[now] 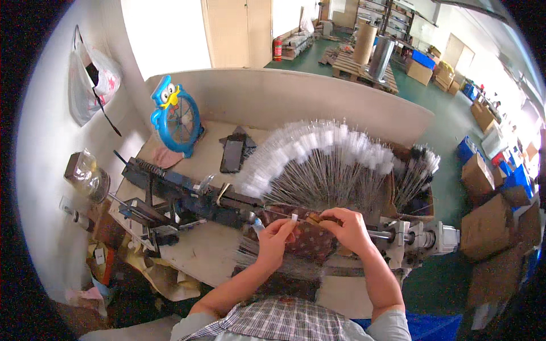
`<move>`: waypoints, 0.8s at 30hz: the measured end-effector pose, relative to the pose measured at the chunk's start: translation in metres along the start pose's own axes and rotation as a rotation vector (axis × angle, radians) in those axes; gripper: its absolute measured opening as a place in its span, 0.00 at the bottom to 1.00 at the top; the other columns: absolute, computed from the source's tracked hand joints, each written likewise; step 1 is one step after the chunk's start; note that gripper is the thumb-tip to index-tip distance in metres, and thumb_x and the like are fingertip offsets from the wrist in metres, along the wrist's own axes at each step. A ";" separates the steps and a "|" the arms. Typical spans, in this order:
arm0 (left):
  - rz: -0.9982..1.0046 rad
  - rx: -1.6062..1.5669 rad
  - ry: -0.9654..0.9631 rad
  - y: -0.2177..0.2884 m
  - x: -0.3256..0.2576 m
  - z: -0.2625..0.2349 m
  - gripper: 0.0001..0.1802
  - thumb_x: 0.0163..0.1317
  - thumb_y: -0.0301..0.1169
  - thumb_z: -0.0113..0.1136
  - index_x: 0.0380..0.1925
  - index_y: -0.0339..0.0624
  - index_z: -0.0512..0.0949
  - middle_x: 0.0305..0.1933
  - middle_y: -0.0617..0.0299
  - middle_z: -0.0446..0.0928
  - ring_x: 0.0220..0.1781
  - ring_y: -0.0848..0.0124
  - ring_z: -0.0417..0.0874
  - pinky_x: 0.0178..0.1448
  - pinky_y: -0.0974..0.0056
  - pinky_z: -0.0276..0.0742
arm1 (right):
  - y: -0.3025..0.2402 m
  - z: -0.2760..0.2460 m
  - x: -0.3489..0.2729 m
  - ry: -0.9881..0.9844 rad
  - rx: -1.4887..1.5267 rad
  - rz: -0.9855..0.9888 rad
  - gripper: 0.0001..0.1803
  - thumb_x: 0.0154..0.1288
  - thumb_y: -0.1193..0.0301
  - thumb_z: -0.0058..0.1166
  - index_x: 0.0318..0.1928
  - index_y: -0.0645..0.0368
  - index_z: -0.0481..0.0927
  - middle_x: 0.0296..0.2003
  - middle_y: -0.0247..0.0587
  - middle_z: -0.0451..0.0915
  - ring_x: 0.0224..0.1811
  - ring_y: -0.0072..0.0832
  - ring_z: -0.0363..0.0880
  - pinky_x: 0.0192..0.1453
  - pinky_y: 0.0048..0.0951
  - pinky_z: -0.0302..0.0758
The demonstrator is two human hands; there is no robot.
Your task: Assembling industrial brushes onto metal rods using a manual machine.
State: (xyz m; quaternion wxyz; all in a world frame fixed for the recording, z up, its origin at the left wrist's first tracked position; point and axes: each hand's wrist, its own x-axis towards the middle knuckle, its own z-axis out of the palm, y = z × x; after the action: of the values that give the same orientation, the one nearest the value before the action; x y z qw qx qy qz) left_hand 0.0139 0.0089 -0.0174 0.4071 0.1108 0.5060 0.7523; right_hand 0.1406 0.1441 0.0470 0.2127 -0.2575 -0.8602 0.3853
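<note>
White piece (294,217) is pinched between thumb and finger of the left hand (276,241), frame centre; small brownish piece (312,219) is pinched in the right hand (348,228), just beside it. Whether the two are joined can't be told.

Progress, judged from layout: a large batch looks done, white-tipped wire brushes (341,145) being fanned out upper centre, dark brushes (418,170) stood in a carton to their right. Piece in hand looks unfinished; thin grey wires (245,250) left of the hands may be unworked stock. Remaining count can't be read.

Surface: pale table (205,250), black machine (182,196) mounted centre left, silver shaft clamp (409,236) lower right, phone (232,154) and blue fan (190,122) upper left.

Room: low partition (341,94) behind; plastic bag (94,85) hung far left; green floor (424,116), loaded pallet (355,75) top right, cardboard boxes (492,224) stacked along right edge.
</note>
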 end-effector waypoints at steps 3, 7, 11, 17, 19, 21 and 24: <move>0.014 0.038 -0.018 -0.005 0.002 0.003 0.08 0.61 0.31 0.56 0.33 0.37 0.78 0.27 0.65 0.77 0.25 0.81 0.71 0.29 0.75 0.65 | 0.003 -0.003 0.001 -0.082 0.088 0.089 0.12 0.53 0.70 0.59 0.38 0.60 0.81 0.32 0.45 0.81 0.34 0.31 0.80 0.42 0.28 0.74; 0.017 0.139 -0.105 -0.010 0.008 0.013 0.09 0.61 0.31 0.56 0.33 0.37 0.78 0.26 0.65 0.77 0.25 0.81 0.71 0.29 0.76 0.65 | 0.010 -0.006 0.001 -0.168 0.464 0.204 0.11 0.55 0.71 0.58 0.39 0.59 0.81 0.31 0.42 0.81 0.34 0.21 0.78 0.41 0.25 0.73; -0.006 0.083 -0.037 -0.007 0.008 0.009 0.09 0.61 0.32 0.56 0.32 0.37 0.78 0.26 0.66 0.76 0.25 0.81 0.71 0.30 0.76 0.66 | 0.012 -0.004 -0.005 -0.136 0.371 0.117 0.10 0.54 0.72 0.58 0.38 0.59 0.82 0.32 0.42 0.81 0.34 0.26 0.79 0.42 0.26 0.74; 0.008 -0.113 0.125 0.009 0.001 -0.007 0.08 0.61 0.34 0.55 0.33 0.41 0.77 0.24 0.66 0.75 0.23 0.79 0.72 0.29 0.74 0.68 | -0.025 0.015 0.015 0.066 -0.231 -0.280 0.08 0.51 0.70 0.59 0.33 0.57 0.81 0.29 0.38 0.80 0.34 0.38 0.76 0.42 0.35 0.74; -0.009 -0.102 0.121 0.013 0.002 -0.008 0.08 0.62 0.34 0.55 0.33 0.41 0.76 0.24 0.66 0.74 0.22 0.78 0.72 0.28 0.73 0.68 | -0.030 0.036 0.030 0.195 -0.328 -0.354 0.07 0.52 0.67 0.57 0.30 0.56 0.80 0.27 0.37 0.78 0.34 0.37 0.76 0.41 0.36 0.73; -0.071 -0.148 0.077 0.015 0.001 -0.010 0.09 0.62 0.35 0.55 0.33 0.42 0.76 0.22 0.66 0.73 0.22 0.77 0.72 0.27 0.72 0.68 | -0.024 0.057 0.042 0.126 -0.344 -0.324 0.07 0.53 0.66 0.56 0.30 0.56 0.80 0.28 0.37 0.79 0.35 0.37 0.76 0.42 0.36 0.73; -0.107 -0.114 0.098 0.020 -0.001 -0.008 0.09 0.62 0.37 0.55 0.32 0.43 0.75 0.21 0.67 0.73 0.21 0.77 0.72 0.26 0.72 0.68 | -0.024 0.064 0.043 0.017 -0.322 -0.272 0.09 0.54 0.64 0.55 0.31 0.55 0.81 0.30 0.38 0.79 0.37 0.37 0.76 0.43 0.37 0.73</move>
State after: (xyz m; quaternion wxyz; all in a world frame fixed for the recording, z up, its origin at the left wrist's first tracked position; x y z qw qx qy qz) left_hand -0.0004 -0.0005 -0.0035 0.4271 0.0233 0.4869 0.7616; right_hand 0.0641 0.1213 0.0330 0.2264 -0.1729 -0.9357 0.2082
